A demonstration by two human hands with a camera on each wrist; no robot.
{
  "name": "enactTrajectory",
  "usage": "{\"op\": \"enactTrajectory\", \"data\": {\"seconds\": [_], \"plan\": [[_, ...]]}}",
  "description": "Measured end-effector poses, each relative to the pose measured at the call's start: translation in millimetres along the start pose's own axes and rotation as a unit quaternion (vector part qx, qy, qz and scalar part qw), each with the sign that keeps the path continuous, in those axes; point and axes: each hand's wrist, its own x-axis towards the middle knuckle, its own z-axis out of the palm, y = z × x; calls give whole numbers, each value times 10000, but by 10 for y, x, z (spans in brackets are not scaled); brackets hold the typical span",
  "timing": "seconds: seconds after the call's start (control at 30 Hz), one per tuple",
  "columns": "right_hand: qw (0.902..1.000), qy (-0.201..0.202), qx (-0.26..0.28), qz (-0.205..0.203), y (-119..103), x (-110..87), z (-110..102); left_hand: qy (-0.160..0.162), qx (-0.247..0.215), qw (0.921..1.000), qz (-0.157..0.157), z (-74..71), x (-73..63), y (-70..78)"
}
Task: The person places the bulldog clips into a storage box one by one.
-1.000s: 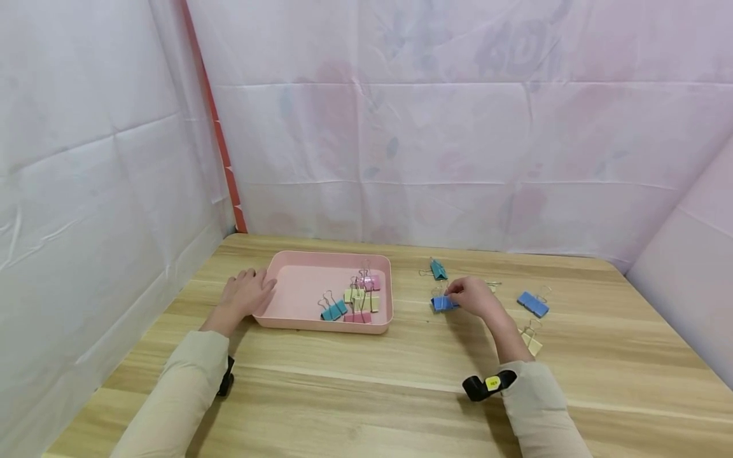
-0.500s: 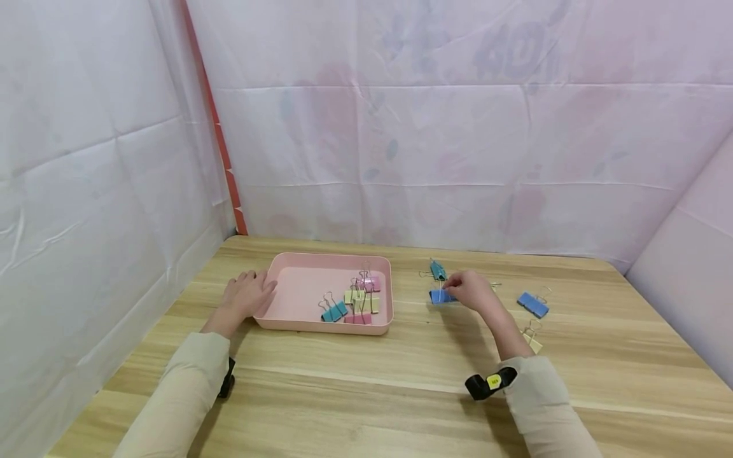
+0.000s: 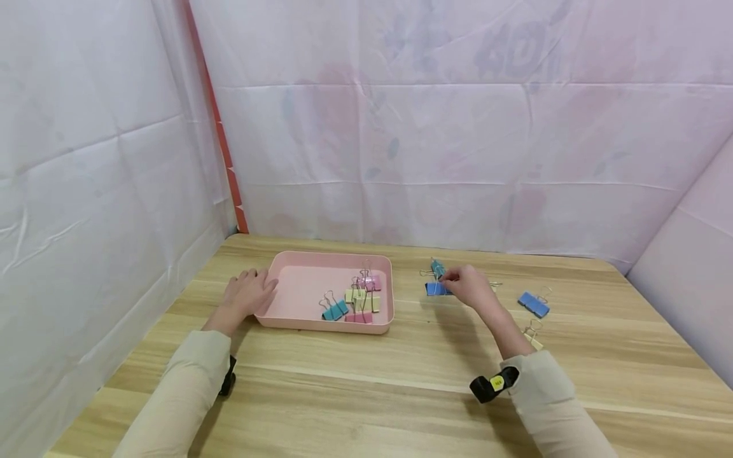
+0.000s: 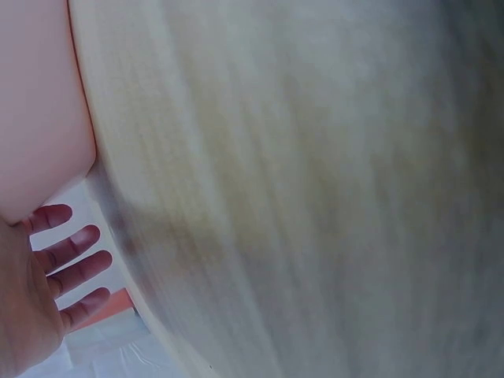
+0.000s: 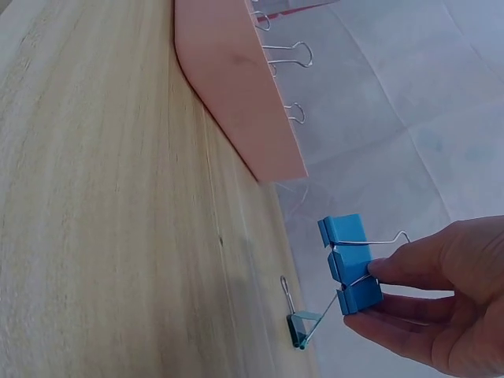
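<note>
Binder clip (image 5: 354,260) pinched in right hand (image 3: 472,287), long axis sideways, tray (image 3: 309,286) to its left, left hand (image 3: 247,294) spread at tray's left end.

Our three views: head and both wrists
From the head we look forward and down across the table (image 3: 343,394); from the wrists, low, close and sideways-turned. All share the pink tray (image 3: 303,286); head and right wrist share the blue clip (image 5: 352,264).

The pink tray (image 3: 309,286) stands between the hands (image 3: 247,294) (image 3: 467,287), open tabletop (image 3: 355,388) in front.
</note>
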Motion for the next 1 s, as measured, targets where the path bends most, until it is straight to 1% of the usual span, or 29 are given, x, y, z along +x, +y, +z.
{"op": "enactTrajectory", "data": {"seconds": [0.23, 0.37, 0.57, 0.73, 1.0], "plan": [[9997, 184, 11, -178, -40, 17, -19, 70, 8, 10000, 28, -8, -3, 11], [9996, 223, 35, -195, -77, 18, -26, 104, 21, 9999, 44, -18, -13, 23], [9991, 319, 44, -260, -117, 25, 3, 42, 18, 10000, 33, -25, -20, 25], [9992, 358, 62, -189, -196, 38, 18, -29, 8, 10000, 24, -22, -19, 21], [9991, 381, 92, -131, -349, 72, 21, -33, -45, 10000, -26, -26, -17, 26]]}}
